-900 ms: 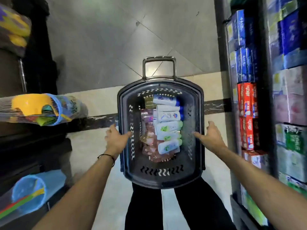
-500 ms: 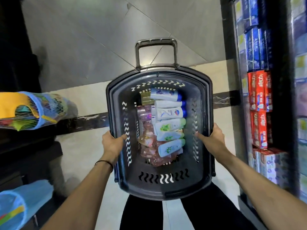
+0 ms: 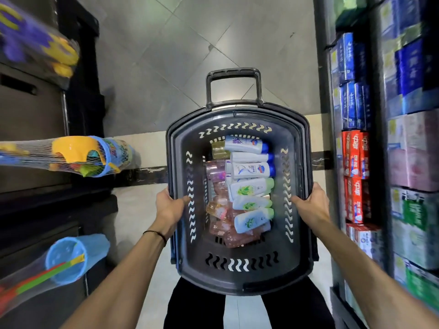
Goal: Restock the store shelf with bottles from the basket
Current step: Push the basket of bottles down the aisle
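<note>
While both hands, left hand (image 3: 169, 207) and right hand (image 3: 311, 206), clamp its slotted rims, the dark plastic basket (image 3: 237, 279) cradles glossy white and pink bottles (image 3: 251, 188) between them.

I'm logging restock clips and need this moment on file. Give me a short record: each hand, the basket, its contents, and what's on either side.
left hand: grips the left rim of the basket
right hand: grips the basket's right rim
basket: dark plastic, pull handle at the far end
contents: white bottles lying in a row, pink bottles beside and under them
right side: shelf with blue boxes above red boxes
left side: netted toys
progress: no bottle in either hand
</note>
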Demonstrator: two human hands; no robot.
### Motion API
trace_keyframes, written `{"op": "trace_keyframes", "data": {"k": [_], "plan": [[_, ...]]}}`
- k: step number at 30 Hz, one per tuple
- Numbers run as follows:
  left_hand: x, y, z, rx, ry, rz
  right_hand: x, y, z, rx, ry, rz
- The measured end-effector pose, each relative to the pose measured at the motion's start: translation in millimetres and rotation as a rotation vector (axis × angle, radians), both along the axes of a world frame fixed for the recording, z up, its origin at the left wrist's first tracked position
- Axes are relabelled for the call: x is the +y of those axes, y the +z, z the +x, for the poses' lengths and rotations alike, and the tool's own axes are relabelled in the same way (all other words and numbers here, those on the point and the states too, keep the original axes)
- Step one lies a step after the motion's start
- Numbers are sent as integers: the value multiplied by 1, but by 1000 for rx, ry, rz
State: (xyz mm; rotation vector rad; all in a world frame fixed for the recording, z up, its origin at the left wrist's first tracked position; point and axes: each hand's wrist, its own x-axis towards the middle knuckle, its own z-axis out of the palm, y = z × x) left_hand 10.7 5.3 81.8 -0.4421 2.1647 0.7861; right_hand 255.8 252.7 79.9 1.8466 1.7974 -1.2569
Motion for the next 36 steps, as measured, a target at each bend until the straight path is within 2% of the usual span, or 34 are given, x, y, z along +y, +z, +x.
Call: {"op": "trace_keyframes", "data": {"k": [9,19,22,29,36], "plan": [[-12,231,23,153,-140,102,10,234,19,93,41,204],[8,389,36,313,-261,219,35,368,38,168,47,308],[13,412,49,392,-299,214,47,387,50,209,82,304],[32,436,64,459,-227,226,78,418,45,255,120,304],[75,437,12,494,-254,207,114,434,7,258,87,341]]}}
